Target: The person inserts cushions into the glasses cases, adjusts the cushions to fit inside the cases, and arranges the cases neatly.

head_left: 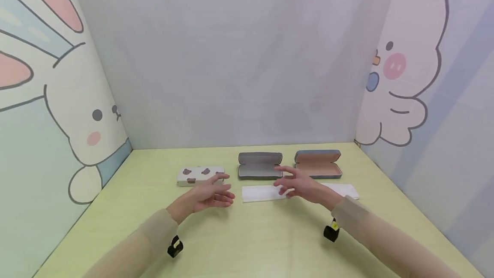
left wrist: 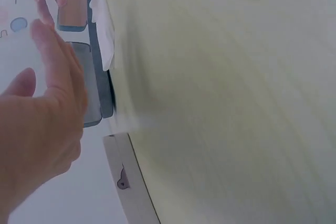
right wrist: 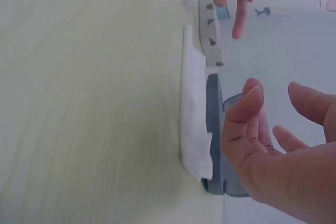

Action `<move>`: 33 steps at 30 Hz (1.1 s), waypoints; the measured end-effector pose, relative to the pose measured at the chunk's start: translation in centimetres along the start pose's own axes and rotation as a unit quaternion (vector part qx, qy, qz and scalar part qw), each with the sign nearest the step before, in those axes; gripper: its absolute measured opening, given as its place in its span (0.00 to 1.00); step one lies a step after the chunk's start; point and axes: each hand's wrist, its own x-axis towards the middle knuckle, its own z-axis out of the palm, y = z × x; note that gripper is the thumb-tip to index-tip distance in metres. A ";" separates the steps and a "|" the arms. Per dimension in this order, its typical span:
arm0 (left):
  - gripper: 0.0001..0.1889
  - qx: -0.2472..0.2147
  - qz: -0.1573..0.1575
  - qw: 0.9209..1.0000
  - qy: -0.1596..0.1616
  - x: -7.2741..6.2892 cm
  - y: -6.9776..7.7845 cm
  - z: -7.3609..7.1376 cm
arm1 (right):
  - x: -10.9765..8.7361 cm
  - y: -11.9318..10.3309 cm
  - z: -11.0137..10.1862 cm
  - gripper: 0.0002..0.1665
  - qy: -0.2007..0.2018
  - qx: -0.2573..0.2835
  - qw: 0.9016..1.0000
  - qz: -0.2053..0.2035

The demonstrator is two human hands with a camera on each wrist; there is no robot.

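Note:
My left hand (head_left: 210, 195) hovers over the table with loose fingers and nothing in its grasp, just right of a white glasses case (head_left: 197, 175) with brown bear prints, whose lid is down. My right hand (head_left: 300, 185) hangs with relaxed, slightly bent fingers above a folded white cloth (head_left: 258, 193), hiding its middle. Behind the cloth stands a dark grey glasses case (head_left: 260, 171) with its lid up and a grey lining. To its right is a blue glasses case (head_left: 318, 169), lid up too, lined in orange-brown. In the right wrist view the cloth (right wrist: 194, 114) lies before the grey case.
The pale wooden table (head_left: 247, 239) reaches back to a plain light curtain (head_left: 239, 63). A rabbit-print panel (head_left: 69, 98) closes the left side, and another cartoon-print panel (head_left: 424, 98) the right. Small black devices hang below both sleeves.

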 end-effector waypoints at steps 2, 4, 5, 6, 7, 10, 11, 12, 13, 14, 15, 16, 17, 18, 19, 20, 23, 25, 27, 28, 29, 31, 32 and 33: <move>0.37 0.000 -0.012 1.000 -0.009 0.3 -0.3 0.5 | -0.7 0.5 -0.8 0.39 0.006 -0.012 1.000 0.017; 0.37 -0.002 -0.019 1.000 -0.014 0.7 -0.7 0.9 | -1.1 1.0 -1.3 0.41 0.012 -0.024 0.999 0.028; 0.37 -0.004 -0.022 1.000 -0.015 0.9 -0.8 1.1 | -1.3 1.3 -1.5 0.41 0.017 -0.026 0.999 0.033; 0.37 -0.006 -0.024 1.000 -0.016 1.1 -1.0 1.2 | -1.4 1.5 -1.7 0.40 0.021 -0.031 0.999 0.036; 0.37 -0.009 -0.028 0.999 -0.017 1.2 -1.1 1.3 | -1.4 1.7 -1.8 0.40 0.027 -0.035 0.998 0.038; 0.36 -0.018 -0.041 0.999 -0.022 1.5 -1.5 1.6 | -1.3 2.2 -2.0 0.38 0.038 -0.051 0.997 0.042; 0.35 -0.019 -0.045 0.998 -0.025 1.6 -1.7 1.6 | -1.2 2.4 -2.1 0.37 0.043 -0.056 0.997 0.045; 0.35 -0.020 -0.049 0.998 -0.026 1.7 -1.8 1.7 | -1.2 2.5 -2.1 0.36 0.048 -0.062 0.996 0.046; 0.35 -0.022 -0.051 0.998 -0.028 1.9 -1.9 1.8 | -1.1 2.6 -2.1 0.36 0.052 -0.067 0.995 0.048; 0.35 -0.022 -0.051 0.998 -0.028 2.0 -1.9 1.9 | -1.1 2.7 -2.2 0.36 0.057 -0.070 0.995 0.049; 0.35 -0.024 -0.051 0.998 -0.028 2.1 -2.0 2.0 | -1.0 2.7 -2.1 0.36 0.063 -0.071 0.994 0.050; 0.35 -0.025 -0.050 0.998 -0.027 2.2 -2.0 2.1 | -1.0 2.8 -2.2 0.36 0.068 -0.073 0.994 0.052; 0.35 -0.026 -0.048 0.998 -0.027 2.4 -2.0 2.2 | -1.0 2.9 -2.2 0.36 0.073 -0.075 0.993 0.051; 0.35 -0.026 -0.047 0.998 -0.027 2.5 -2.1 2.4 | -1.0 2.9 -2.2 0.36 0.076 -0.080 0.993 0.048; 0.34 -0.026 -0.047 0.998 -0.025 2.6 -2.1 2.4 | -1.0 3.0 -2.2 0.36 0.078 -0.083 0.992 0.048; 0.34 -0.027 -0.048 0.998 -0.024 2.7 -2.2 2.5 | -0.9 3.0 -2.1 0.35 0.079 -0.086 0.992 0.047; 0.34 -0.029 -0.050 0.998 -0.021 3.1 -2.3 2.7 | -0.8 3.1 -2.0 0.36 0.077 -0.101 0.991 0.041; 0.34 -0.031 -0.051 0.998 -0.019 3.3 -2.4 2.7 | -0.7 3.1 -1.9 0.36 0.075 -0.104 0.991 0.038; 0.34 -0.033 -0.052 0.998 -0.019 3.5 -2.5 2.7 | -0.6 3.1 -1.8 0.36 0.075 -0.105 0.991 0.035; 0.34 -0.034 -0.051 0.998 -0.019 3.6 -2.5 2.7 | -0.6 3.2 -1.8 0.36 0.074 -0.106 0.991 0.031; 0.34 -0.032 -0.050 0.998 -0.019 3.7 -2.5 2.7 | -0.5 3.2 -1.7 0.36 0.074 -0.106 0.991 0.029; 0.33 -0.029 -0.049 0.998 -0.019 3.9 -2.5 2.8 | -0.5 3.2 -1.7 0.37 0.075 -0.107 0.991 0.025; 0.33 -0.028 -0.048 0.998 -0.018 4.0 -2.5 2.9 | -0.4 3.3 -1.7 0.36 0.075 -0.109 0.991 0.022; 0.33 -0.026 -0.047 0.998 -0.017 4.1 -2.5 3.0 | -0.4 3.3 -1.7 0.37 0.074 -0.111 0.991 0.020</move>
